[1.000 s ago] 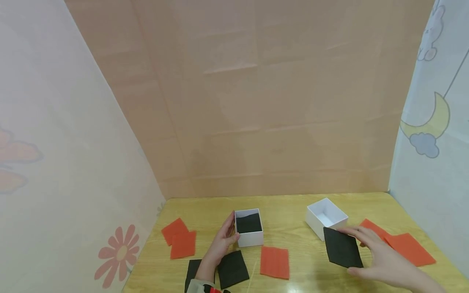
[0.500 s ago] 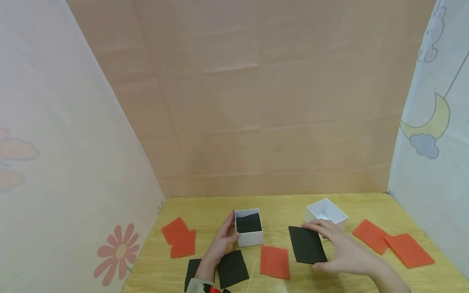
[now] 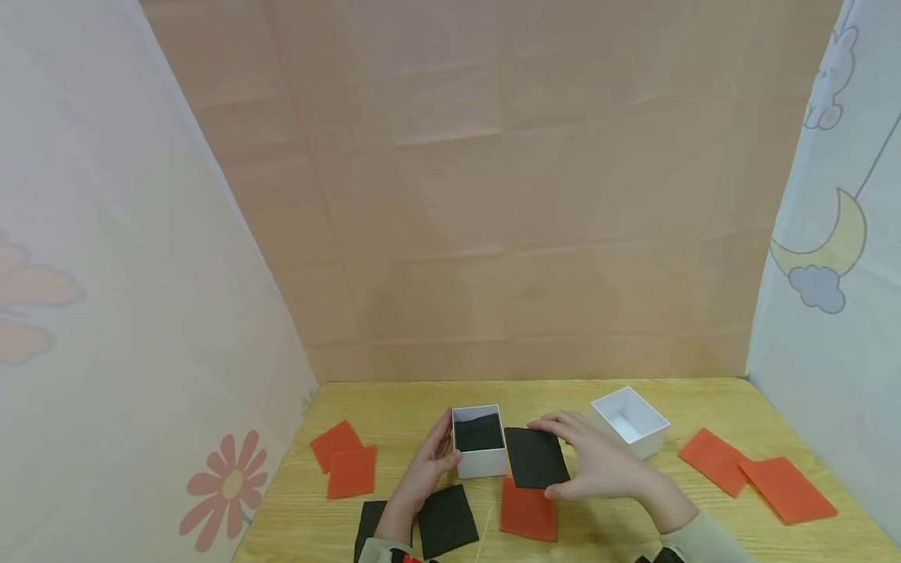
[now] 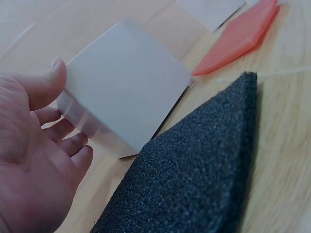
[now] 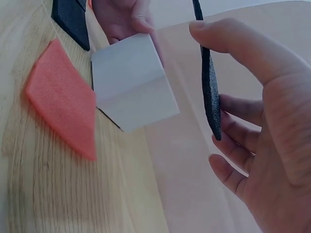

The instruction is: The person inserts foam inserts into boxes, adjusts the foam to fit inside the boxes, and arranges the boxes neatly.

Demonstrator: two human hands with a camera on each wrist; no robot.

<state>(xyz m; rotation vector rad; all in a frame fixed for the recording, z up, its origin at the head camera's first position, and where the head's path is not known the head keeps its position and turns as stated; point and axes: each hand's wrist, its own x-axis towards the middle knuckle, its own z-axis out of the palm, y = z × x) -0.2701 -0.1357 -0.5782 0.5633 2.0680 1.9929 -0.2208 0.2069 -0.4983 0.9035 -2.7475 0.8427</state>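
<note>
In the head view a square black foam sheet (image 3: 536, 460) is held by my right hand (image 3: 600, 460), thumb on its near edge and fingers on its far edge. It hangs tilted just right of a white box (image 3: 482, 466), partly above a red foam sheet (image 3: 528, 512). My left hand (image 3: 424, 471) holds that box by its left side, the thumb at the front corner. Inside the open-topped box lies another black sheet (image 3: 479, 432). The right wrist view shows the held foam sheet (image 5: 210, 87) edge-on between thumb and fingers.
A second white box (image 3: 631, 422) with a bare inside stands behind my right hand. Two red sheets (image 3: 788, 490) lie at the right, and two more red sheets (image 3: 352, 472) at the left. Near my left forearm lie two black sheets (image 3: 447, 521), one partly covered.
My right hand has carried the black foam sheet leftward, from in front of the second box to beside the box in my left hand. The left hand has stayed in place.
</note>
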